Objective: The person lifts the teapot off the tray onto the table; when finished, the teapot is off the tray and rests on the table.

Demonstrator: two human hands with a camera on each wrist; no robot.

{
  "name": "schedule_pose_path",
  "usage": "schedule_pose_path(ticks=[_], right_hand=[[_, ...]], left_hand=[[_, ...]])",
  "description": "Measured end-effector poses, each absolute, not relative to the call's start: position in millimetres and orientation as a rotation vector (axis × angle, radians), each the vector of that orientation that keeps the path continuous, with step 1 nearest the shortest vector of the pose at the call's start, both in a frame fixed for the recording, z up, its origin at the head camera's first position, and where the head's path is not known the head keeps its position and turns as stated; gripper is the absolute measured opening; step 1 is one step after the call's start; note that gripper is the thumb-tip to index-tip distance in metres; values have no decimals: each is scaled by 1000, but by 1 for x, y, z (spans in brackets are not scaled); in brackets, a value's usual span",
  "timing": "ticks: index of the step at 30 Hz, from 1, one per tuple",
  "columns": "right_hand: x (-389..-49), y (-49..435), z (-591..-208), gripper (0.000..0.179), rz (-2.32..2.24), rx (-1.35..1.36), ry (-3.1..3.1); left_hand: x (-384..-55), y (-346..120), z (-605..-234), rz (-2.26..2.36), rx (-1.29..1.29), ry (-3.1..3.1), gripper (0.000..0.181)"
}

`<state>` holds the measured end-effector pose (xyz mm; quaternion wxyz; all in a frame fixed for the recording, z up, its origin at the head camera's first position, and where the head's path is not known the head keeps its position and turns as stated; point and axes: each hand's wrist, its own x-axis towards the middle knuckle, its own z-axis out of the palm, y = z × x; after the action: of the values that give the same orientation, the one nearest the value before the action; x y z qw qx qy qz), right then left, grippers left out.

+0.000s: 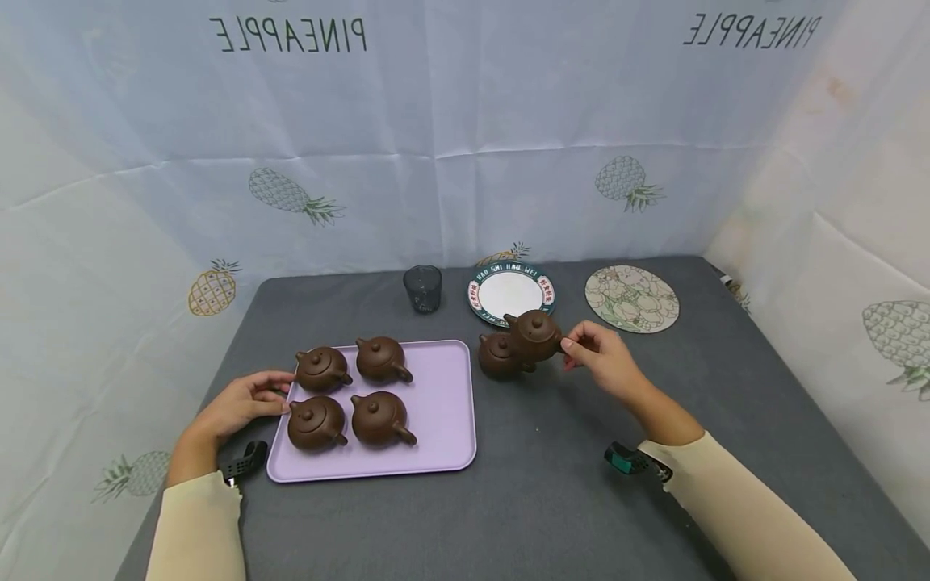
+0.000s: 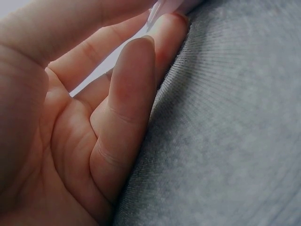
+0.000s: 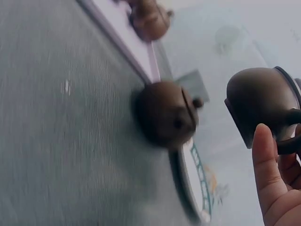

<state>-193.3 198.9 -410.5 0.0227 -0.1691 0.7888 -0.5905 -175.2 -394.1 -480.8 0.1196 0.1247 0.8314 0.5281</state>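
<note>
My right hand pinches the handle of a brown teapot, held up with its spout pointing left. Another brown teapot stands on the table, partly behind it in the head view. The right wrist view shows the raised teapot from below, with the thumb against its handle. At the far left, my left hand touches the left edge of a lilac tray with its fingertips. Several brown teapots stand on the tray's left and middle, among them a front-left teapot. In the left wrist view, the fingers are loosely extended.
A dark glass stands behind the tray. Right of it lies a white plate with a green patterned rim, near the raised teapot. A round patterned mat lies at the back right. A pineapple-print cloth encloses the grey table.
</note>
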Motion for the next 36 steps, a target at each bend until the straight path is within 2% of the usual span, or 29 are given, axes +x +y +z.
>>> schedule_pose_path(ticks=[14, 25, 36], right_hand=[[-210, 241, -451, 21, -1859, -364, 2390], [-216, 243, -472, 19, -1922, -255, 2281], [-218, 244, -473, 23, -1941, -252, 2222]], left_hand=[[-173, -393, -480, 1551, 364, 2424, 49], [-174, -393, -480, 1562, 389, 2409, 49], [-174, -391, -479, 1567, 368, 2412, 49]])
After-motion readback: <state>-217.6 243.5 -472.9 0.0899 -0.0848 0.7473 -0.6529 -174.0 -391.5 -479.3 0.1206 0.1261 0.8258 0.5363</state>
